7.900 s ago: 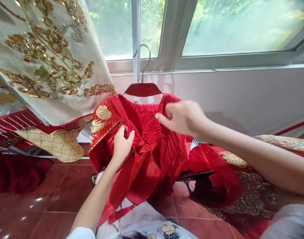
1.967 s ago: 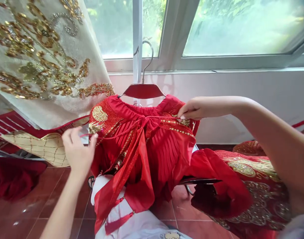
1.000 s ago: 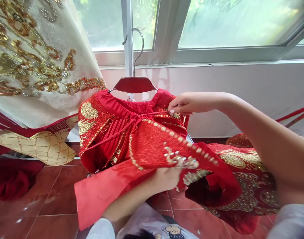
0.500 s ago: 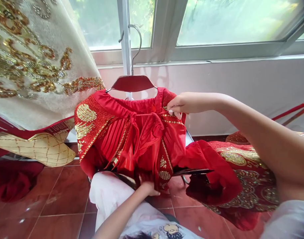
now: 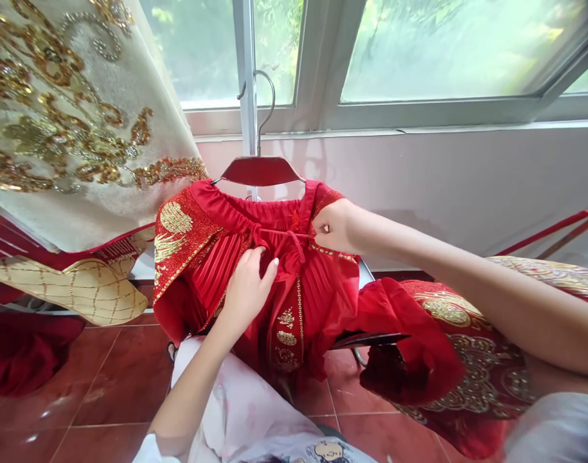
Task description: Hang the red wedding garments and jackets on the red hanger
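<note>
Raised since the earlier frame, the left hand (image 5: 248, 281), half-curled, grip unclear, meets the red garment (image 5: 322, 283) on its hanger (image 5: 261, 171), while the right hand (image 5: 335, 228) pinches a cord (image 5: 280, 232), seemingly looped but untightened.

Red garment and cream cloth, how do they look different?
The red garment has a pleated front; the cream cloth shows no pleats. The red garment's gold motifs include compact patches, while the cream cloth's sprawl in scrolls. The right hand grips the red garment's cord; no hand touches the cream cloth. Both carry gold decoration.
</note>
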`<state>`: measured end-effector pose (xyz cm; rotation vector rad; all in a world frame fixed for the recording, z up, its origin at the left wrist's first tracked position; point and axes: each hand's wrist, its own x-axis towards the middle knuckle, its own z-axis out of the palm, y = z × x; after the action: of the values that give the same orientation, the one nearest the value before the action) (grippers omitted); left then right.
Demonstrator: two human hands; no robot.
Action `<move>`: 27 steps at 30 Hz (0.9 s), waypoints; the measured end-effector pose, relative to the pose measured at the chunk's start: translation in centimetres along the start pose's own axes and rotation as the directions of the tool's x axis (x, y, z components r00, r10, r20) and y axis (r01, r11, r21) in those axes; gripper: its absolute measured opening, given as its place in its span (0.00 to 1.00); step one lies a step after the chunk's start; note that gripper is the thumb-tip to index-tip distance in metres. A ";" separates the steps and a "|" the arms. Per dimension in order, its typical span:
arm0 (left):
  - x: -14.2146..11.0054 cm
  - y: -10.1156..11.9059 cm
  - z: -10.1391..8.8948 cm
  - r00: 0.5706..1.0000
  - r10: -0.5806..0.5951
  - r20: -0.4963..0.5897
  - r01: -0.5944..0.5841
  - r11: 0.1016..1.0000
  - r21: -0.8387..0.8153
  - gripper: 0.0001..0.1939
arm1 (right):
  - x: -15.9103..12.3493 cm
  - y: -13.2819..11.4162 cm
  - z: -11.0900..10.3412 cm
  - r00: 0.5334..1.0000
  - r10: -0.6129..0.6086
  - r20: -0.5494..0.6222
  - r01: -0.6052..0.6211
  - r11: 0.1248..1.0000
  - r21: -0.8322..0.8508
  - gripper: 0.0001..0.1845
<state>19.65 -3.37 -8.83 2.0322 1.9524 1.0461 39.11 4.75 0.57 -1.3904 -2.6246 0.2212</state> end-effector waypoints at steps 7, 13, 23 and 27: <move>2.2 3.2 0.9 0.995 -0.047 0.090 0.039 0.996 0.082 0.15 | 0.4 -0.8 1.1 0.999 -0.005 -0.041 0.000 0.994 -0.105 0.13; 3.7 2.5 1.5 0.991 0.130 -0.042 -0.135 0.982 -0.130 0.07 | -0.2 -1.2 2.5 0.942 -0.124 -0.311 0.167 0.979 0.118 0.12; 4.2 0.1 -2.3 0.984 -0.048 0.173 0.165 0.617 -0.769 0.25 | -0.7 -2.1 1.7 0.890 -0.389 -0.235 0.441 0.866 0.235 0.16; 5.7 -2.7 -5.8 0.999 -0.034 0.005 0.030 0.784 -0.620 0.25 | -1.5 -2.6 -0.2 0.903 -0.335 -0.269 0.404 0.874 0.271 0.19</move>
<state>13.70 0.20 -3.79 1.6087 1.3609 1.4450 37.92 2.07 1.23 -0.7400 -2.4714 0.4003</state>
